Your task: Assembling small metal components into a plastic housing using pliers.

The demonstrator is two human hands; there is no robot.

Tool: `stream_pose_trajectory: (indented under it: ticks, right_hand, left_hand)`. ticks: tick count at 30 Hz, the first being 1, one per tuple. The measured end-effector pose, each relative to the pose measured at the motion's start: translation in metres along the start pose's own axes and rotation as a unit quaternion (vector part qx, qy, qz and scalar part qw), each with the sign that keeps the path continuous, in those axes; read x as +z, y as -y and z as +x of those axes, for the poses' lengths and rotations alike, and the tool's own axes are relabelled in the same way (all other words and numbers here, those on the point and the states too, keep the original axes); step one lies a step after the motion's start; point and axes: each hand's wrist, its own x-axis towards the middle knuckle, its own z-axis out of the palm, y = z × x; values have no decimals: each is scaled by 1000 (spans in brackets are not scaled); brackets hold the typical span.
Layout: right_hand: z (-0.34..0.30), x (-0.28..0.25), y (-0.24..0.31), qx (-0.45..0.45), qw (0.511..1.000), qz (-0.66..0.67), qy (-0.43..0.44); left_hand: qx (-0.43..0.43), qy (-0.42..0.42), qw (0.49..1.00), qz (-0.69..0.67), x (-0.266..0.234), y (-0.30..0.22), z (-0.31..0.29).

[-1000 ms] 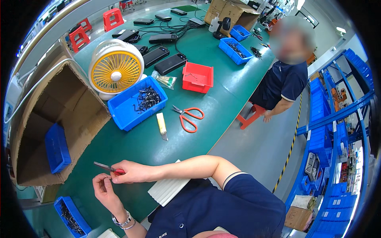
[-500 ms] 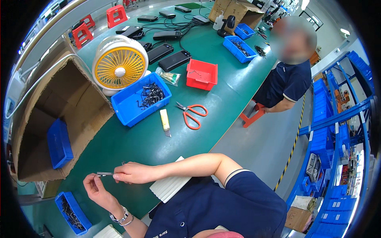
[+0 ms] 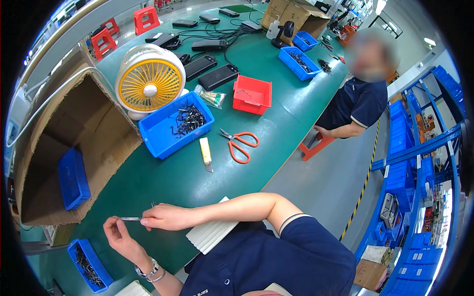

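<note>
The right hand [image 3: 167, 217] is closed around a thin grey metal tool [image 3: 131, 218]. The tool pokes out to the left, over the green worktop [image 3: 163, 180]. Its tip is up at the left hand [image 3: 122, 239]. The left hand has its thumb and pointing finger close together, with just a narrow gap or none at all. I can't tell if they pinch the tip or some tiny thing beside it, because it is too small to see. The rest of the left fingers are curled.

Below the left hand, a small blue tray [image 3: 100, 264] holds little black bits [image 3: 87, 270]. Up and to the left is a big cardboard box [image 3: 106, 148], lying open, with a blue bin [image 3: 74, 180] inside. A white ridged pad [image 3: 210, 237] is under the right arm. Farther up the worktop are a yellow cutter [image 3: 205, 150] and orange-handled snips [image 3: 231, 138], near a bigger blue tray [image 3: 160, 133].
</note>
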Motion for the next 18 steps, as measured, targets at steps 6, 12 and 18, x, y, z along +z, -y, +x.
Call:
stream_pose_trajectory:
  ticks: [6,12,18]
  right_hand:
    - [0,-2,1,-6,1000,-2,-1]
    - [-2,-1,3,5,1000,-2,6]
    - [-2,4,-3,-12,1000,16,-16]
  left_hand:
    - [2,-25,1000,-16,8,-4,-2]
    - [13,-28,999,-25,11,1,-4]
    - [27,-39,997,-55,17,5,-6]
